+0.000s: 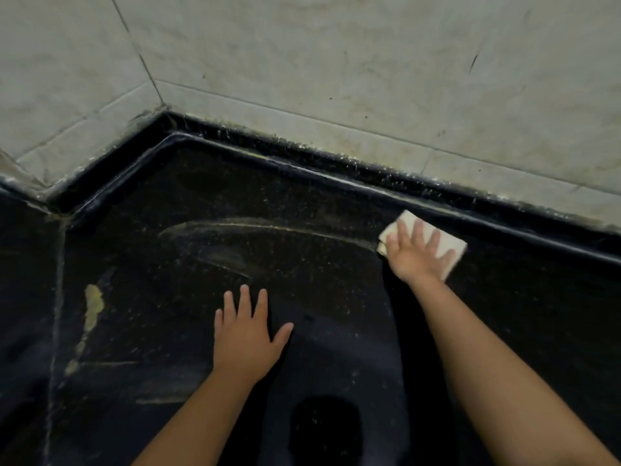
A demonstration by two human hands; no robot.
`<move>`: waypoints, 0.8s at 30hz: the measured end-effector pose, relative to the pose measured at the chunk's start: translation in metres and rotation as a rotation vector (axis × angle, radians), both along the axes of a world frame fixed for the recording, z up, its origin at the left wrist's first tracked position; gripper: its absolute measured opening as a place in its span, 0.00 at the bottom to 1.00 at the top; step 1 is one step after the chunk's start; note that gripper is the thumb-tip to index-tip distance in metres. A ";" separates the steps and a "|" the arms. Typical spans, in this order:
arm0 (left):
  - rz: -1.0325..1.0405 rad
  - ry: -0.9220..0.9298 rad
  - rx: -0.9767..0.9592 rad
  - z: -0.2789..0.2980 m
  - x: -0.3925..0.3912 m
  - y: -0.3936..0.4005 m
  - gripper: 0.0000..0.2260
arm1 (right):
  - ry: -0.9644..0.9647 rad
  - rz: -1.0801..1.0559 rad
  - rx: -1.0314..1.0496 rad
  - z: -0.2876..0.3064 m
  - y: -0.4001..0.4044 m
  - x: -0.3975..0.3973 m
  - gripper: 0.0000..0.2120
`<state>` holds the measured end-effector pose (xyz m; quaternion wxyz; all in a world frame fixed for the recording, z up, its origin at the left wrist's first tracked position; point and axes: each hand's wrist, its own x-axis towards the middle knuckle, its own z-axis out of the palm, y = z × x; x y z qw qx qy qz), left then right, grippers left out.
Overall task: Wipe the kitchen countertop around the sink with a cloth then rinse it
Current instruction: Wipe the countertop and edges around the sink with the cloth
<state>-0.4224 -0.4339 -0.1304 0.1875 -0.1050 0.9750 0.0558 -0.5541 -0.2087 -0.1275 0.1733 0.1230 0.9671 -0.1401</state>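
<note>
**Flat hand presses a folded cloth on the dark countertop near the back ledge**

The tiled wall (336,62) fills the top of the view, pale and mottled, meeting at an inner corner on the left with grime along its bottom edge. Below it, the black speckled countertop (302,297) spreads across the rest of the frame, bordered at the back by a raised dark ledge (336,176) that follows the wall's bend. A pale grout seam (58,280) runs down the left part of the surface, and just right of it sits a yellowish stain (92,304). A long, light wipe streak (268,230) crosses the middle of the counter and ends at the cloth.

Both bare forearms reach in from the bottom edge. The left hand (247,341) lies palm down on the counter, fingers straight and spread, holding nothing. The right hand (415,253) lies farther back and to the right, palm down with fingers straight and fanned out on top of the cloth (452,245), pressing it against the counter rather than gripping it.

The cloth is a small, pale, folded rectangle lying flat on the countertop just in front of the ledge, its corners showing around the fingers.
</note>
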 end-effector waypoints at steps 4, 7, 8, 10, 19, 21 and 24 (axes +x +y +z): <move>-0.014 -0.033 -0.031 -0.002 0.000 0.001 0.32 | 0.039 0.351 -0.036 -0.011 -0.069 -0.010 0.24; -0.010 -0.055 -0.037 -0.002 0.000 0.002 0.32 | 0.025 0.614 -0.018 -0.014 -0.088 0.019 0.24; -0.011 -0.062 -0.038 -0.002 0.000 0.003 0.32 | 0.031 0.693 -0.016 -0.016 -0.082 0.034 0.24; -0.013 -0.086 -0.042 -0.001 0.000 0.003 0.32 | 0.096 0.864 0.017 -0.021 -0.055 0.067 0.29; -0.019 -0.125 -0.056 0.000 0.000 0.007 0.31 | -0.042 0.323 0.118 -0.002 0.079 0.034 0.28; -0.023 -0.133 -0.065 0.001 -0.001 0.008 0.31 | 0.004 0.145 0.090 -0.001 0.062 0.008 0.24; -0.045 -0.137 -0.081 0.004 -0.003 0.008 0.32 | 0.002 0.075 0.051 -0.001 0.015 -0.023 0.25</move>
